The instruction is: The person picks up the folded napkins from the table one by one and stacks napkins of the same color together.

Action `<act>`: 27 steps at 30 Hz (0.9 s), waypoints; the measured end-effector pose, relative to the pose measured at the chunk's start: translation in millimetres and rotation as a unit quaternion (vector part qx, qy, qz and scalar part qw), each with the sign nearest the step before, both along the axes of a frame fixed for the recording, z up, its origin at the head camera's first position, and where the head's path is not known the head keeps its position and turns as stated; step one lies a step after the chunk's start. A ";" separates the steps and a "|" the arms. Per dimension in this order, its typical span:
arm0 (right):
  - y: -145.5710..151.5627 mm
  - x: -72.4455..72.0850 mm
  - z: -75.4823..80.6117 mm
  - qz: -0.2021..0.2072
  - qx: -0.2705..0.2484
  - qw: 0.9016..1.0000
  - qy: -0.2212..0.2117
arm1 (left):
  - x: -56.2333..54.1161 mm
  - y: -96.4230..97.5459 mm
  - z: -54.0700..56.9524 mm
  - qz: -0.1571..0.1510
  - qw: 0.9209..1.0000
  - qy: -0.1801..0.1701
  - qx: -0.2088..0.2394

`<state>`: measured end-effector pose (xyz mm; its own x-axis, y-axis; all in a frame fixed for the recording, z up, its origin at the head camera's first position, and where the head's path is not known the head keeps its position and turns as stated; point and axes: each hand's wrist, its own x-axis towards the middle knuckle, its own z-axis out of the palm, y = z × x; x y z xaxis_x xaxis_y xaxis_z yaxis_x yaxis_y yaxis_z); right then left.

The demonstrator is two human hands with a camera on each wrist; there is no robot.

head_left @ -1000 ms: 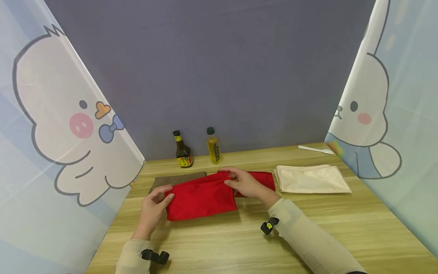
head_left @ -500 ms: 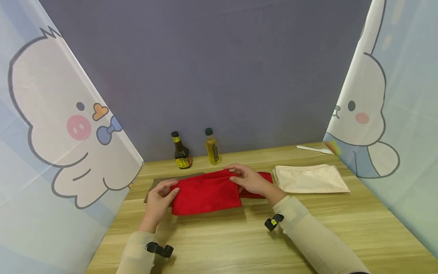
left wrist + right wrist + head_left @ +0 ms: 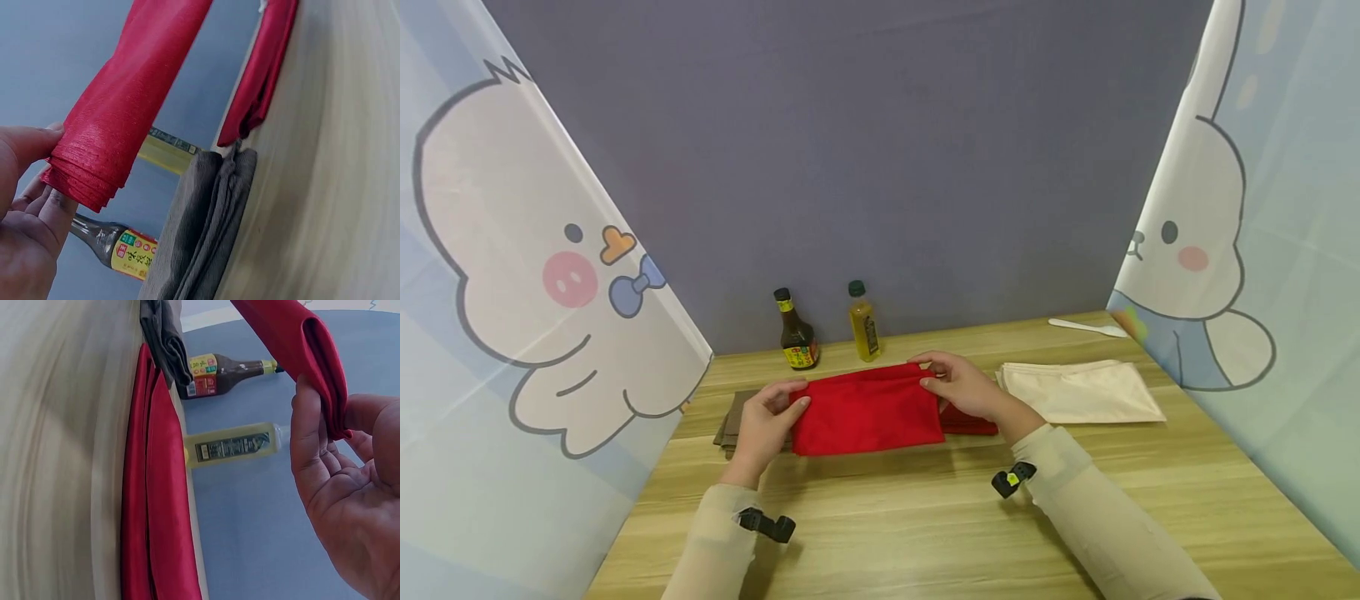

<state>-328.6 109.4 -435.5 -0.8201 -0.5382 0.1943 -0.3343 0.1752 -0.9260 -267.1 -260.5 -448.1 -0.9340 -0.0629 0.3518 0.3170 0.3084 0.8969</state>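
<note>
A folded red cloth [image 3: 868,414] hangs between my two hands, held up off the table. My left hand [image 3: 765,429] pinches its left upper corner, and the left wrist view shows the stacked layers of the cloth [image 3: 119,125] between thumb and fingers. At the other end my right hand [image 3: 964,385] pinches the right upper corner; its folded edge [image 3: 322,369] shows in the right wrist view. Below and behind lie a second folded red cloth [image 3: 159,506] and, to its left, a folded grey-brown cloth [image 3: 203,225]. In the head view the held cloth hides much of both.
A folded cream cloth [image 3: 1078,393] lies on the right of the wooden table [image 3: 880,533]. Toward the back wall stand a dark sauce bottle [image 3: 799,337] and a yellow oil bottle [image 3: 864,325]. A white plastic utensil [image 3: 1086,327] lies at the back right.
Both hands have carried the red cloth to the right and slightly up in the head view, over the second red cloth. More of the grey-brown cloth's left end now shows.
</note>
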 end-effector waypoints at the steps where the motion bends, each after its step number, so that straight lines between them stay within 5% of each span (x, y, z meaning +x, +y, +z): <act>1: 1.2 -0.4 0.2 -0.003 0.001 1.000 0.002 | -1.7 1.3 0.0 0.002 1.000 0.004 -0.003; 16: 20.8 -10.5 3.1 -0.048 0.022 0.998 0.025 | -23.2 25.7 0.7 -0.023 1.000 -0.004 0.016; 27: 34.8 -18.3 -0.3 -0.056 0.033 0.998 0.018 | -32.8 40.8 5.0 -0.033 0.998 -0.042 0.044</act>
<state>-346.9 144.2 -435.8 -0.8694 -0.4555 0.1914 -0.3416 0.2743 -0.8989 -299.9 -219.7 -443.1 -0.9628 -0.0279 0.2687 0.2572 0.2088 0.9435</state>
